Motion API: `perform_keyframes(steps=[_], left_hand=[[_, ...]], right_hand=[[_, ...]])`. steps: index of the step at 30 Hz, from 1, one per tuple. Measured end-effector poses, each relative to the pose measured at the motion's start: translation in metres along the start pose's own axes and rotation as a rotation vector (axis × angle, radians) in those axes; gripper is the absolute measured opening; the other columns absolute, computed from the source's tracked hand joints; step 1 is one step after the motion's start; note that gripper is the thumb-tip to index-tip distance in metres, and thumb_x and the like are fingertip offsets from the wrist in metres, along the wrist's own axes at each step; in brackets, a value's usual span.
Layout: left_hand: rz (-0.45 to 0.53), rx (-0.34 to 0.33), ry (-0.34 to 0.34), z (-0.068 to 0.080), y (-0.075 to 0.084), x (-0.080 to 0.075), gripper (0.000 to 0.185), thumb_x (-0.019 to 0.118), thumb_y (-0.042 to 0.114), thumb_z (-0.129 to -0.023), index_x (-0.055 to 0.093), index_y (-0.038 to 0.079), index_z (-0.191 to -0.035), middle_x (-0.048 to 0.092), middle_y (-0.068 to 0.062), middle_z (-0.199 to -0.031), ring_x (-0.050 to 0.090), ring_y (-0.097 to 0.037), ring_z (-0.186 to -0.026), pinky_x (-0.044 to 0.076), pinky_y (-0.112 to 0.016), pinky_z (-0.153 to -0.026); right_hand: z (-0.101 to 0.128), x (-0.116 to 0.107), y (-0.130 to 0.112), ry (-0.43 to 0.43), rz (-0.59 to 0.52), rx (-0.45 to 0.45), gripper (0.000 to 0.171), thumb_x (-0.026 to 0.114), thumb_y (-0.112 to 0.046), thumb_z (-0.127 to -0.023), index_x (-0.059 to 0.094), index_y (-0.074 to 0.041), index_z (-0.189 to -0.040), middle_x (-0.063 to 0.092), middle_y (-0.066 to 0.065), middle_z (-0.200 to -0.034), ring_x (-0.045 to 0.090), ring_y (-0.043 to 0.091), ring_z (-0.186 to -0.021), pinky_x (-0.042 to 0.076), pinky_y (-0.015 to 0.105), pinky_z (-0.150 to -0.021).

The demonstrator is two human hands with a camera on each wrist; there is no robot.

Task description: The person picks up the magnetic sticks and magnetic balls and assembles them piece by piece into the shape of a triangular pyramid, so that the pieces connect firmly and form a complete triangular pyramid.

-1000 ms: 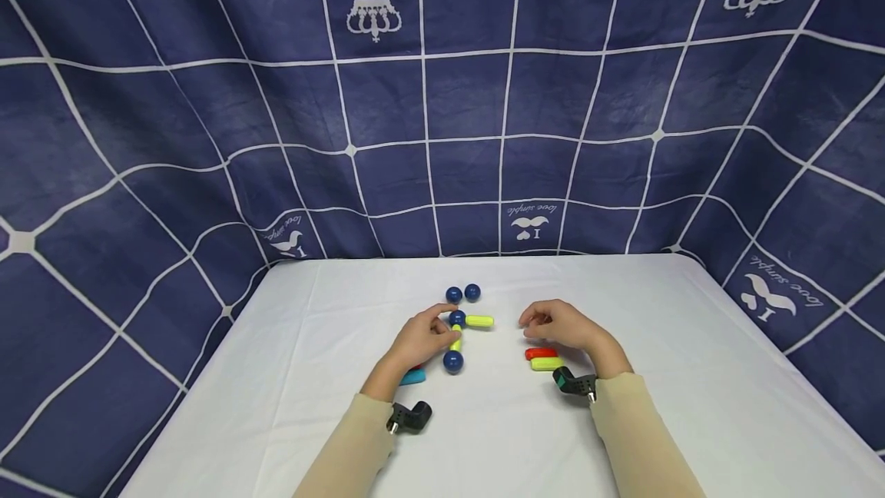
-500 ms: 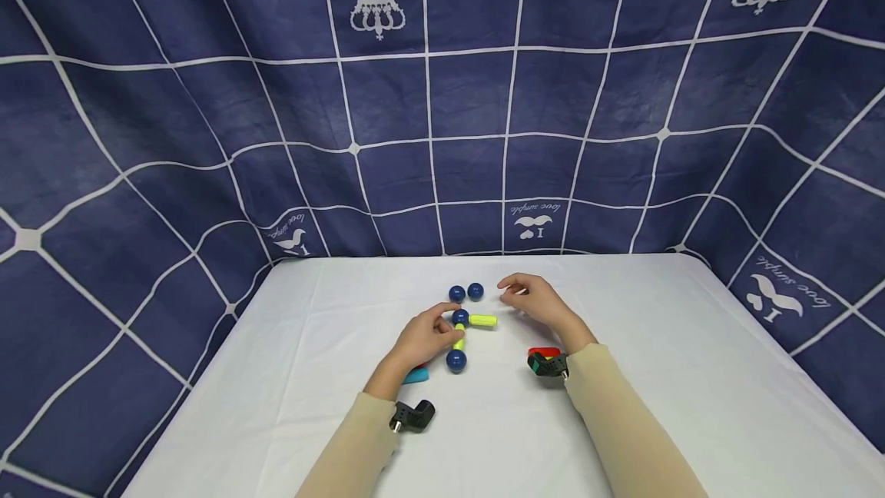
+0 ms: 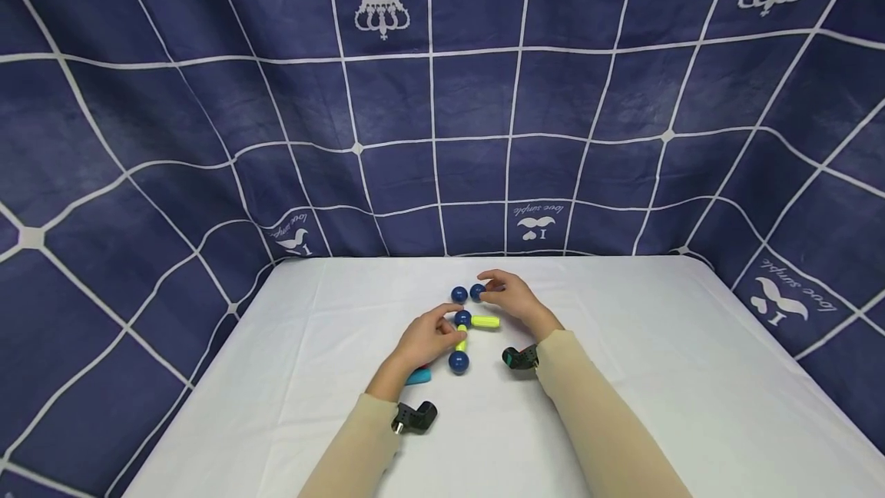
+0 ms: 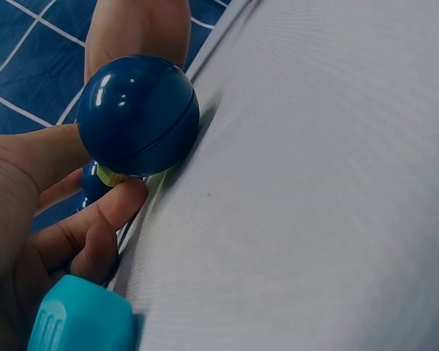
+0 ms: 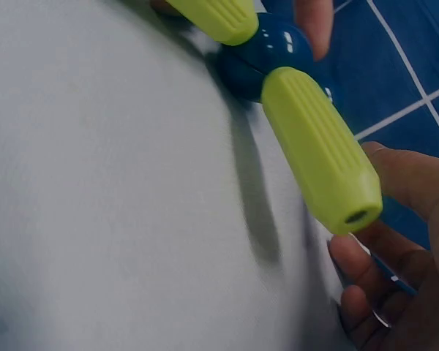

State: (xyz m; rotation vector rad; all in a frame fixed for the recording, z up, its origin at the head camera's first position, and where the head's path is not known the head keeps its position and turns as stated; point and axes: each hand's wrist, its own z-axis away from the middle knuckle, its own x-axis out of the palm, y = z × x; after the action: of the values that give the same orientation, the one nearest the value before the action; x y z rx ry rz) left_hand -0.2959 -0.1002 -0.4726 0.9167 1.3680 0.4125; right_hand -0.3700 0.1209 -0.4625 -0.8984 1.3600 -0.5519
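My left hand (image 3: 425,338) pinches an L-shaped piece of building-toy balls and rods at its corner, with finger and thumb about the corner ball (image 3: 463,319) and the upright rod. One yellow-green rod (image 3: 485,322) points right; the other runs down to a larger-looking blue ball (image 4: 135,113). Behind the piece, two loose blue balls lie side by side, the left ball (image 3: 459,295) and the right ball (image 3: 477,293). My right hand (image 3: 515,300) is at the right ball, thumb overlapping its edge and forefinger behind. Whether it grips is unclear; the right wrist view hides that ball.
A turquoise rod (image 4: 80,318) lies beside my left wrist, with a trace of red next to it. My right wrist camera (image 3: 520,358) covers most of the rods at the right. White cloth (image 3: 332,329) covers the table, and a navy checked curtain (image 3: 477,167) stands behind.
My right hand has moved left and away from me, from above the red and yellow-green rods to the right loose ball. My left hand stays on the L-shaped piece.
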Motion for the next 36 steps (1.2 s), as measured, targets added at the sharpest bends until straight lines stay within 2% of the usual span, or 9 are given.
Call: perform_keyframes(steps=[5, 12, 18, 24, 29, 36], left_hand=[[0.000, 0.002, 0.001, 0.000, 0.000, 0.000, 0.051, 0.072, 0.033, -0.091, 0.057, 0.020, -0.138, 0.069, 0.005, -0.082, 0.054, -0.010, -0.062, 0.042, -0.026, -0.057], [0.004, 0.000, 0.003, 0.000, 0.001, 0.001, 0.051, 0.072, 0.034, -0.091, 0.057, 0.021, -0.138, 0.069, 0.005, -0.081, 0.055, -0.010, -0.062, 0.042, -0.026, -0.058], [-0.001, 0.008, 0.002, 0.000, 0.000, 0.001, 0.051, 0.072, 0.034, -0.090, 0.057, 0.021, -0.138, 0.069, 0.005, -0.082, 0.055, -0.010, -0.063, 0.042, -0.026, -0.059], [-0.005, -0.002, 0.001, 0.000, -0.001, 0.001, 0.052, 0.072, 0.034, -0.091, 0.057, 0.020, -0.138, 0.068, 0.006, -0.082, 0.055, -0.010, -0.064, 0.043, -0.026, -0.060], [-0.010, -0.009, 0.004, 0.000, -0.001, 0.001, 0.051, 0.072, 0.035, -0.090, 0.057, 0.023, -0.138, 0.068, 0.008, -0.081, 0.055, -0.009, -0.063, 0.042, -0.025, -0.060], [-0.006, 0.006, 0.008, 0.001, 0.000, 0.001, 0.052, 0.073, 0.033, -0.089, 0.058, 0.019, -0.137, 0.068, 0.006, -0.081, 0.054, -0.010, -0.062, 0.042, -0.026, -0.058]], right_hand=[[0.000, 0.005, -0.001, -0.006, 0.039, 0.016, 0.038, 0.071, -0.023, -0.091, 0.065, -0.018, -0.128, 0.066, 0.012, -0.123, 0.060, 0.031, -0.117, 0.047, 0.053, -0.101], [0.000, 0.005, -0.001, 0.027, 0.075, 0.016, 0.031, 0.072, -0.021, -0.090, 0.066, -0.016, -0.120, 0.069, 0.011, -0.117, 0.062, 0.028, -0.110, 0.048, 0.050, -0.100], [0.005, -0.001, -0.001, 0.052, 0.061, 0.000, 0.033, 0.072, -0.019, -0.091, 0.065, -0.014, -0.123, 0.069, 0.012, -0.119, 0.064, 0.029, -0.112, 0.050, 0.048, -0.099], [0.016, -0.009, -0.005, 0.050, 0.054, 0.025, 0.034, 0.070, -0.024, -0.092, 0.066, -0.017, -0.125, 0.068, 0.009, -0.119, 0.064, 0.026, -0.106, 0.054, 0.038, -0.087], [0.032, -0.018, -0.008, 0.076, 0.022, 0.036, 0.033, 0.071, -0.024, -0.092, 0.066, -0.018, -0.124, 0.068, 0.010, -0.120, 0.063, 0.024, -0.098, 0.054, 0.030, -0.075], [0.053, -0.024, -0.004, 0.081, 0.066, 0.007, 0.033, 0.072, -0.021, -0.091, 0.066, -0.018, -0.123, 0.069, 0.010, -0.119, 0.063, 0.019, -0.093, 0.051, 0.027, -0.073]])
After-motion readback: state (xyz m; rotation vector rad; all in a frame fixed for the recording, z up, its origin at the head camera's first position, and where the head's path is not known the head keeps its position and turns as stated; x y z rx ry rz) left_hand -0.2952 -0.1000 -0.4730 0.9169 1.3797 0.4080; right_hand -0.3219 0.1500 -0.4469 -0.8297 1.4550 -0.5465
